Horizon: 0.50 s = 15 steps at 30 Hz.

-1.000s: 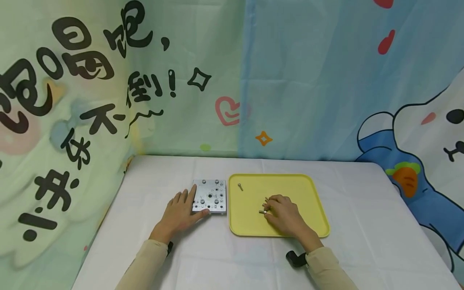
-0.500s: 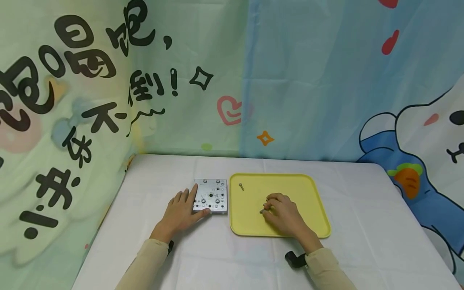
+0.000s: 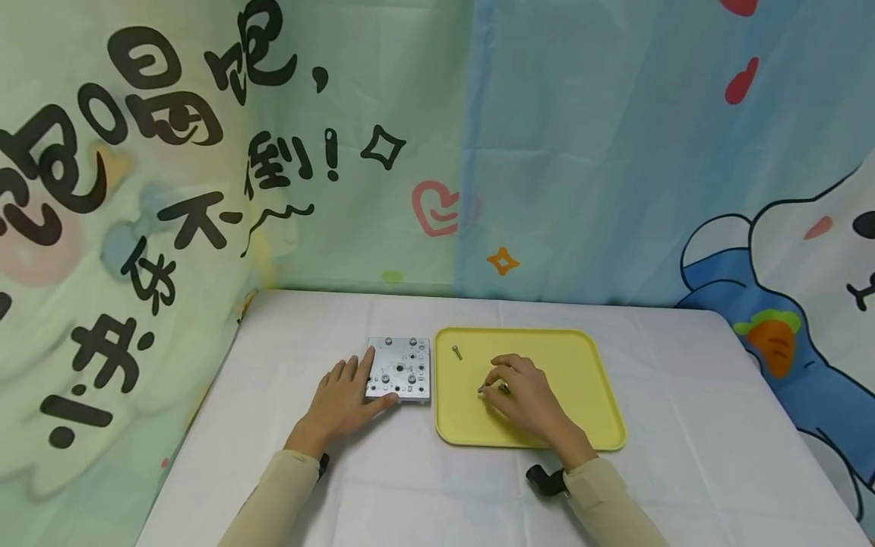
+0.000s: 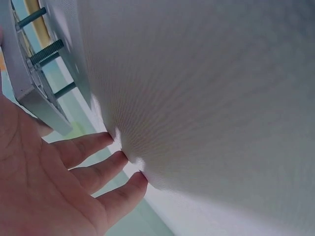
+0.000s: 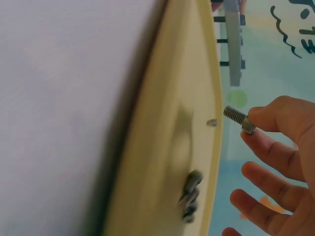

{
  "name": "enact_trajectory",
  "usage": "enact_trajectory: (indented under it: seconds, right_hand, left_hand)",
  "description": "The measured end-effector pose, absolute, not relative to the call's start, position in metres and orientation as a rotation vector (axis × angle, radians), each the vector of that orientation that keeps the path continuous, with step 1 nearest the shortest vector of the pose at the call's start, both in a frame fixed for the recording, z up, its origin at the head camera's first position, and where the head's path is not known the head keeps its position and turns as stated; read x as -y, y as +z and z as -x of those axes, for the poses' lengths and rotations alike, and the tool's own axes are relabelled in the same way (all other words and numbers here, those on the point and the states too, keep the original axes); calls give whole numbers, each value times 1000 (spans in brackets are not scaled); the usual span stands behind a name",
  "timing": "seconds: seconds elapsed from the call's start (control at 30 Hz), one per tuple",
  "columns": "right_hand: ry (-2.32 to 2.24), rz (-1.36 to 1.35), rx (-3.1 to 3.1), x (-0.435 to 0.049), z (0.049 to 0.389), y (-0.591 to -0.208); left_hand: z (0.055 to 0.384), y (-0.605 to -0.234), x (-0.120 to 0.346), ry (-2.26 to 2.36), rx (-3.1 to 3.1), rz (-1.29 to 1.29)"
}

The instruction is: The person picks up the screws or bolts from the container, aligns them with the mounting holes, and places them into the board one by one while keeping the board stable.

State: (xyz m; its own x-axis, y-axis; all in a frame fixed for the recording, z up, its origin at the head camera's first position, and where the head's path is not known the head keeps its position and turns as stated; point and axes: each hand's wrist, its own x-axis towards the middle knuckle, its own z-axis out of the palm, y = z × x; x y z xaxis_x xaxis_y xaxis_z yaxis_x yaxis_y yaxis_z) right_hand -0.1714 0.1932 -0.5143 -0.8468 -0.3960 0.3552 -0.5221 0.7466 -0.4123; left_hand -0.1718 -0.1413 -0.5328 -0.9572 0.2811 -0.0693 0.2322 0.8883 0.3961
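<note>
A square metal plate (image 3: 403, 365) with holes and bolts stands on the table; bolt shanks (image 4: 47, 51) stick out beneath it. My left hand (image 3: 336, 404) lies spread at its left side, thumb and index finger touching the plate. The other fingertips (image 4: 135, 182) press the white cloth in the left wrist view. Above the yellow tray (image 3: 567, 357), my right hand (image 3: 529, 399) pinches a socket-head bolt (image 5: 237, 117) between thumb and index finger, its threaded end pointing away from the fingers. Several more bolts (image 5: 191, 194) lie clustered on the tray under that hand.
One single bolt (image 3: 456, 352) lies near the tray's upper left corner. The tray sits just right of the plate on a white tablecloth (image 3: 437, 494). Printed curtains (image 3: 581, 152) hang behind and to the left of the table.
My right hand has picked a bolt out of the cluster and shifted slightly to the left with it. The left hand stays in place on the plate.
</note>
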Motion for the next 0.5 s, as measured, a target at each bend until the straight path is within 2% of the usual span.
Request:
enact_trajectory:
  seconds: [0.5]
  right_hand:
    - [692, -779, 2748, -148, 195, -485]
  left_hand:
    - [172, -531, 141, 568, -2921, -380]
